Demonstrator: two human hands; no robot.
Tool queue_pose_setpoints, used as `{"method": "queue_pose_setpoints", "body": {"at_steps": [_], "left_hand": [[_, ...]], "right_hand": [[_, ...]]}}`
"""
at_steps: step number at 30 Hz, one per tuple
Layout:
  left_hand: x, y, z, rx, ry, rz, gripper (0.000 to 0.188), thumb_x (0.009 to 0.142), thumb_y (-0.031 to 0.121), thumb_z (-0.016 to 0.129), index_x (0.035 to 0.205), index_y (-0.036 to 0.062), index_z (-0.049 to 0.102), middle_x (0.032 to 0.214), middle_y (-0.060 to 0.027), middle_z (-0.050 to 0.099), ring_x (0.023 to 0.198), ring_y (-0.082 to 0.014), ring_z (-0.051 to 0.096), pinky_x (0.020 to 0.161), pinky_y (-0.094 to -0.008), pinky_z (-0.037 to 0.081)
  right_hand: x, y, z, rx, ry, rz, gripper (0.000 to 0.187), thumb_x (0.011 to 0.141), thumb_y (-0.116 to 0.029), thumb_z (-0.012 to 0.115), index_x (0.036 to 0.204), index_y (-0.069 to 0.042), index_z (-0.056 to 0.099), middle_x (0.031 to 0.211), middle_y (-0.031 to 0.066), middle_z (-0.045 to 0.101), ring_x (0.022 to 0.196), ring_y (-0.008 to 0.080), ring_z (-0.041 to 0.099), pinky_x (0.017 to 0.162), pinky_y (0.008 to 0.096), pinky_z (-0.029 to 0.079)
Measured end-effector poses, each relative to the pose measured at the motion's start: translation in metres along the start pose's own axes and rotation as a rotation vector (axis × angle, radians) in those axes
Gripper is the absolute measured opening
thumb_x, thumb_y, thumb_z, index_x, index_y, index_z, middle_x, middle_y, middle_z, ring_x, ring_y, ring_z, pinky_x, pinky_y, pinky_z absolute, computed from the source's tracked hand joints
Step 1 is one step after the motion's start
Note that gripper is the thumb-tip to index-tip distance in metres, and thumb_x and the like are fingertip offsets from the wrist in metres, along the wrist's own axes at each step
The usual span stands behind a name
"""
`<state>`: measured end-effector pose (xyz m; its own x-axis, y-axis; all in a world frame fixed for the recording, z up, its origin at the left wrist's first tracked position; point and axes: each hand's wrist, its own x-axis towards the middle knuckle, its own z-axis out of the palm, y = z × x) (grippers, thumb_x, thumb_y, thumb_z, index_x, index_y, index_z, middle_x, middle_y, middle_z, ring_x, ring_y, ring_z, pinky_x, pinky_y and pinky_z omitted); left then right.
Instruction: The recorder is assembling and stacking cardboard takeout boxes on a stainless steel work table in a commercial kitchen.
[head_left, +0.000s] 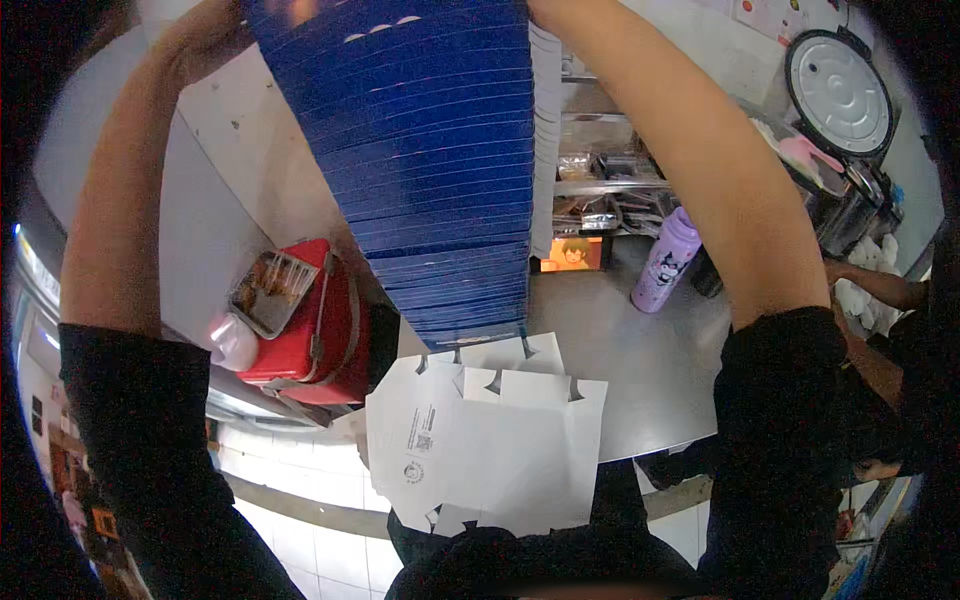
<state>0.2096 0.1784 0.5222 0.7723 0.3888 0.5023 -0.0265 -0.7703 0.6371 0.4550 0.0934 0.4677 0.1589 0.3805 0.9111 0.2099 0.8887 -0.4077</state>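
Blue card stack (pixel 440 170) is between the forearms, running from the top edge of the view down to the white card flats (pixel 520 450). Left forearm (pixel 115 220) goes up its left side, right forearm (pixel 690 140) up its right. Left hand and right hand run out past the top edge; fingers not visible, so can't tell whether they're wide, narrow or gripping.

Risks, my read:
- Stack is many loose-looking layers, no strap visible. Uneven squeeze could let the middle slip out or fan.
- Lower end sits right by the white flats. Can't tell if touching. If it is, a shove could push them off the near side; they reach past the edge of the metal table (pixel 650 380).
- Purple bottle (pixel 667 262) stands right of the stack, near the right forearm. Wide elbow or sideways spill could tip it.
- Clear food tray (pixel 265 315) is tilted on the red bag (pixel 340 330). Cards falling left could knock it off.
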Motion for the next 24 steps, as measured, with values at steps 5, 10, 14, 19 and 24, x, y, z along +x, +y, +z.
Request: {"method": "queue_pose_setpoints", "body": {"at_steps": [5, 10, 14, 19, 24], "left_hand": [[0.012, -0.011, -0.008, -0.203, -0.006, -0.087, 0.041, 0.094, 0.020, 0.066, 0.130, 0.0015, 0.057, 0.127, -0.0117, 0.062, 0.117, -0.0205, 0.058, 0.103, -0.0387, 0.046], [0.018, -0.034, -0.030, -0.393, 0.023, -0.114, 0.040, 0.093, 0.020, 0.068, 0.127, 0.0023, 0.058, 0.124, -0.0108, 0.063, 0.115, -0.0200, 0.060, 0.102, -0.0390, 0.047], [-0.013, -0.048, -0.020, -0.287, 0.622, 0.156, 0.042, 0.099, 0.028, 0.059, 0.128, -0.0020, 0.058, 0.127, -0.0139, 0.061, 0.116, -0.0225, 0.058, 0.099, -0.0348, 0.045], [-0.136, -0.055, 0.142, 0.411, 0.867, 0.477, 0.050, 0.085, 0.023, 0.072, 0.123, -0.0025, 0.055, 0.119, -0.0150, 0.061, 0.116, -0.0276, 0.056, 0.098, -0.0388, 0.044], [-0.250, -0.082, 0.314, 0.551, -0.388, 0.287, 0.092, 0.060, 0.025, 0.090, 0.140, 0.0106, 0.047, 0.145, -0.0119, 0.049, 0.135, -0.0351, 0.042, 0.114, -0.0460, 0.033]], "right_hand": [[-0.004, 0.001, -0.004, -0.336, 0.071, -0.125, 0.065, 0.108, -0.043, 0.024, 0.125, 0.011, 0.057, 0.122, 0.0251, 0.063, 0.116, 0.0336, 0.056, 0.105, 0.0380, 0.038], [0.001, 0.000, -0.004, -0.283, 0.050, -0.061, 0.065, 0.107, -0.047, 0.028, 0.124, 0.009, 0.057, 0.120, 0.0246, 0.063, 0.113, 0.0328, 0.058, 0.104, 0.0370, 0.038], [-0.035, -0.021, -0.006, -0.220, 0.199, 0.033, 0.058, 0.105, -0.045, 0.038, 0.122, 0.006, 0.059, 0.112, 0.0195, 0.064, 0.106, 0.0251, 0.058, 0.097, 0.0350, 0.043], [-0.210, -0.083, -0.053, -0.370, -0.055, 0.161, 0.034, 0.095, -0.018, 0.064, 0.126, -0.005, 0.057, 0.120, 0.0062, 0.062, 0.108, 0.0160, 0.060, 0.096, 0.0323, 0.047], [-0.398, -0.110, -0.092, -0.480, -0.186, 0.714, 0.024, 0.091, -0.015, 0.068, 0.112, -0.004, 0.067, 0.121, 0.0103, 0.062, 0.116, 0.0239, 0.057, 0.099, 0.0383, 0.045]]}}
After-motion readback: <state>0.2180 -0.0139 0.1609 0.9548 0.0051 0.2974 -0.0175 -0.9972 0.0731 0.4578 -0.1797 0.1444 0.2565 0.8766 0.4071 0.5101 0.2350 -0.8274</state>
